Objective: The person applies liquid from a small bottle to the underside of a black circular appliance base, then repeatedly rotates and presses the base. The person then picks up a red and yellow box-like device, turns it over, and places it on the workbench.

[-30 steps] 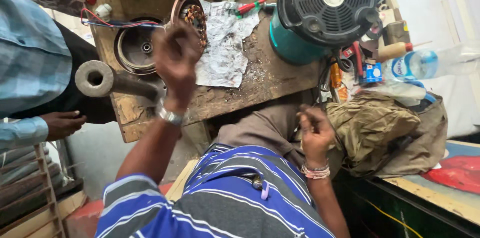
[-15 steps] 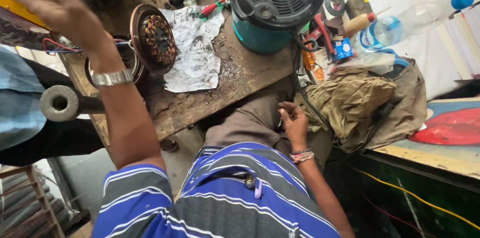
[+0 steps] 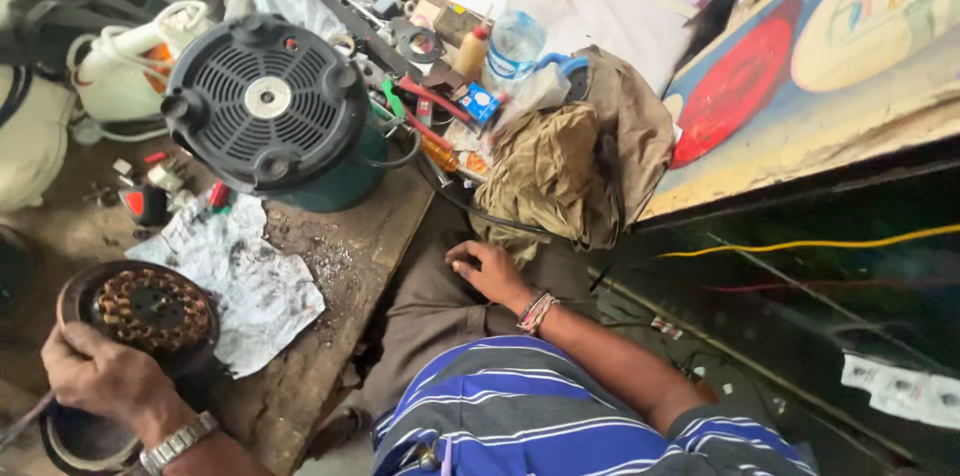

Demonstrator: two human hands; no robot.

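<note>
The person's left hand [image 3: 100,373] sits at the lower left of the view, its fingers curled closed around the rim of a round motor stator [image 3: 140,311] with copper-coloured windings showing in its middle. The stator rests at the near left corner of the worn wooden desk [image 3: 340,256], its edge touching a crumpled, grease-marked sheet of paper [image 3: 240,281] that lies just beside it. A metal wristwatch [image 3: 178,443] shows on that wrist. The right hand [image 3: 490,271] lies on the person's lap, on brown trousers, with the fingers loosely bent and spread and nothing held in them; beaded bands [image 3: 537,313] circle the wrist. Farther back on the desk stands a teal motor housing [image 3: 275,116] with a black round fan grille on top, well apart from the stator. To its right lie scattered hand tools with red handles, a clear plastic bottle [image 3: 515,41] and a heap of olive-brown cloth [image 3: 570,171]. A yellow wire [image 3: 820,241] runs along the dark panel on the right.
</note>
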